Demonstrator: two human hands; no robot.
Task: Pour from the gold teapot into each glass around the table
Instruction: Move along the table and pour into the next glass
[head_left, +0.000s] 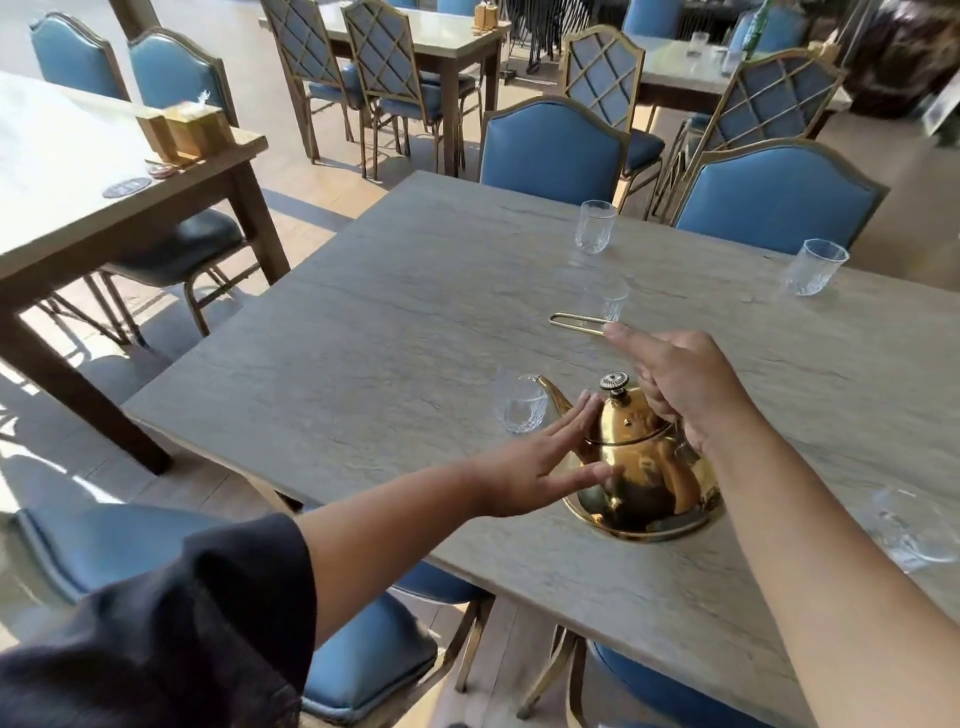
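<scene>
The gold teapot (641, 467) stands upright on the grey table (395, 322), close to its near edge, spout pointing left. My left hand (535, 467) rests flat against the pot's left side with its fingers straight and apart. My right hand (675, 384) curls over the back of the lid where the handle is hidden, index finger sticking out. A clear glass (519, 408) sits just beyond the spout tip. Several more glasses stand around the table: one in the middle (608, 301), one far (595, 226), one far right (815, 267), and a blurred one near right (904, 530).
A thin gold metal loop (574, 321) lies flat in the middle of the table. Blue padded chairs (550, 150) are tucked in on the far and near sides. Another table (62, 171) with a wooden holder stands to the left across a narrow aisle.
</scene>
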